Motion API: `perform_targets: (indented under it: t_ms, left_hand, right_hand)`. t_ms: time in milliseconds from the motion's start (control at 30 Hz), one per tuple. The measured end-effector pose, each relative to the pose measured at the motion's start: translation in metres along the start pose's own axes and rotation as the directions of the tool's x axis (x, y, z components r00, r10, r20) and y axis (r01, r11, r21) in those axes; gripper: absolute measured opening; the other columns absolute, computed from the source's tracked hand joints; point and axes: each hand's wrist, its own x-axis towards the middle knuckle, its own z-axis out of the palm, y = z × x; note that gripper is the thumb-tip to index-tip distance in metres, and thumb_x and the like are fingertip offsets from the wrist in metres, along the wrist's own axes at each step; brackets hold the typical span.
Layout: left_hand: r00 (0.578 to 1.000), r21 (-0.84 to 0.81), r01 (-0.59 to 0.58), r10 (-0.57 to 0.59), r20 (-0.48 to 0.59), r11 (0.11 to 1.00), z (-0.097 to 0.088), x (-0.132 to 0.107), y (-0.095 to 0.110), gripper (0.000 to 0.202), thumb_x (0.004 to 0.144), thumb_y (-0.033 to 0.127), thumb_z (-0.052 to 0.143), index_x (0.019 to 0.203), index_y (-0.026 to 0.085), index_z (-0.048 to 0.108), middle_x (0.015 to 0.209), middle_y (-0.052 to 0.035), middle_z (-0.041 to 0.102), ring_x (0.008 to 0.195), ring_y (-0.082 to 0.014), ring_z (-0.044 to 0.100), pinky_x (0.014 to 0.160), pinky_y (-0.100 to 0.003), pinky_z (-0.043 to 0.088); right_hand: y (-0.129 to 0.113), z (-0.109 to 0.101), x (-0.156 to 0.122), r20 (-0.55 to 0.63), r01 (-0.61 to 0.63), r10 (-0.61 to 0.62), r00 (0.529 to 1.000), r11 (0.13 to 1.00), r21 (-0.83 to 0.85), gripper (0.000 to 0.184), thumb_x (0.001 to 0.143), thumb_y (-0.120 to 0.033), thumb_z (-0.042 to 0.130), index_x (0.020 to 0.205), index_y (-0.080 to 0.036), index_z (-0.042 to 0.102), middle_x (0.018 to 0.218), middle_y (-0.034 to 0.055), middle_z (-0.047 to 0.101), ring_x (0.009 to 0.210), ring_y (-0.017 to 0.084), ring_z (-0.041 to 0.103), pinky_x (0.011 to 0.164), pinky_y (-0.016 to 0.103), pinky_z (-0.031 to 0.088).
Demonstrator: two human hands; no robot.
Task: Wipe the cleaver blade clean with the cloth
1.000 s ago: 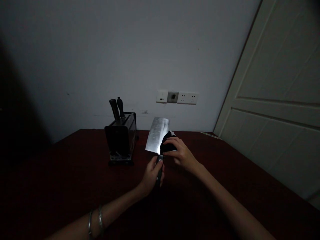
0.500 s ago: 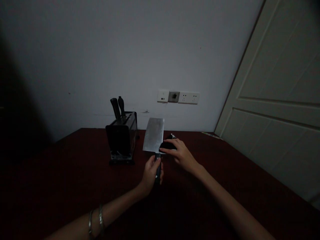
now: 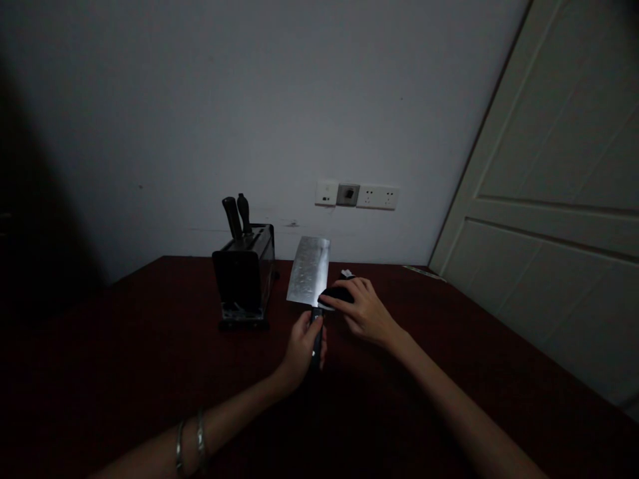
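Observation:
A cleaver (image 3: pixel 309 271) with a wide steel blade points away from me, a bright glint near its lower right corner. My left hand (image 3: pixel 301 346) is closed around its black handle, thumb on top. In my right hand (image 3: pixel 368 309) is a dark object with white edges (image 3: pixel 337 295), held against the blade's lower right edge; its exact kind I cannot make out. Part of it is hidden under my fingers. Left of the cleaver stands a black knife block (image 3: pixel 238 283) with two dark handles (image 3: pixel 237 216) sticking up from its slots.
The dark red table (image 3: pixel 164 372) reaches back to a pale wall (image 3: pixel 249 106) with sockets (image 3: pixel 357 195) on it. A thin strip (image 3: pixel 424 273) lies near the back right edge. On the right rises a white panelled door (image 3: pixel 549 259).
My right hand has shifted slightly right and down with the dark object, its fingers curling more. The blade has tilted a little and now catches more light. My left hand keeps its grip.

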Motion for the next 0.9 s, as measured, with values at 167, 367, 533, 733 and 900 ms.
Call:
perform_targets:
  t_ms: [167, 367, 533, 733, 900]
  left_hand:
    - [0.998, 0.001, 0.033, -0.033, 0.052, 0.999, 0.001, -0.002, -0.001, 0.04, 0.068, 0.052, 0.057, 0.081, 0.02, 0.039, 0.056, 0.0087, 0.046, 0.03, -0.0039, 0.039, 0.025, -0.016, 0.033]
    - [0.997, 0.004, 0.008, -0.009, 0.081, 1.0, 0.001, -0.007, 0.003, 0.038, 0.07, 0.051, 0.057, 0.082, 0.019, 0.04, 0.056, 0.0084, 0.046, 0.03, -0.0037, 0.039, 0.026, -0.015, 0.032]
    - [0.996, -0.008, -0.018, 0.018, 0.088, 1.0, 0.002, -0.007, 0.01, 0.036, 0.07, 0.049, 0.057, 0.08, 0.019, 0.04, 0.057, 0.008, 0.047, 0.03, -0.0039, 0.04, 0.025, -0.015, 0.034]
    - [0.992, -0.038, -0.023, 0.028, 0.124, 0.999, 0.0, -0.006, 0.012, 0.036, 0.07, 0.048, 0.058, 0.082, 0.018, 0.042, 0.058, 0.0072, 0.048, 0.03, -0.0039, 0.041, 0.025, -0.015, 0.034]
    - [0.99, -0.027, -0.054, 0.057, 0.129, 0.998, 0.0, -0.007, 0.012, 0.035, 0.072, 0.048, 0.057, 0.079, 0.018, 0.041, 0.058, 0.0075, 0.047, 0.029, -0.0033, 0.039, 0.024, -0.015, 0.033]
  right_hand:
    - [0.004, 0.004, -0.001, -0.101, -0.021, 0.018, 0.995, 0.999, -0.029, 0.049, 0.078, -0.007, 0.048, 0.12, -0.032, 0.051, 0.121, 0.0076, 0.049, 0.108, 0.024, 0.043, 0.096, 0.053, 0.026]
    - [0.007, 0.011, -0.003, -0.133, 0.077, -0.078, 0.988, 0.997, -0.014, 0.044, 0.079, -0.008, 0.05, 0.116, -0.032, 0.054, 0.126, 0.0068, 0.049, 0.117, 0.024, 0.041, 0.099, 0.056, 0.025]
    - [0.006, 0.008, -0.003, -0.17, 0.127, -0.122, 0.978, 0.992, 0.019, 0.04, 0.082, -0.011, 0.049, 0.117, -0.03, 0.053, 0.128, 0.0075, 0.047, 0.122, 0.023, 0.037, 0.1, 0.056, 0.026]
    - [0.009, 0.008, -0.004, -0.202, 0.075, -0.072, 0.977, 0.997, 0.006, 0.04, 0.083, -0.013, 0.05, 0.119, -0.032, 0.051, 0.129, 0.0069, 0.047, 0.124, 0.024, 0.035, 0.099, 0.057, 0.027]
    - [0.008, 0.009, -0.004, -0.191, 0.116, -0.109, 0.975, 0.993, 0.025, 0.04, 0.083, -0.015, 0.05, 0.119, -0.032, 0.052, 0.128, 0.0064, 0.048, 0.122, 0.024, 0.036, 0.099, 0.057, 0.029]
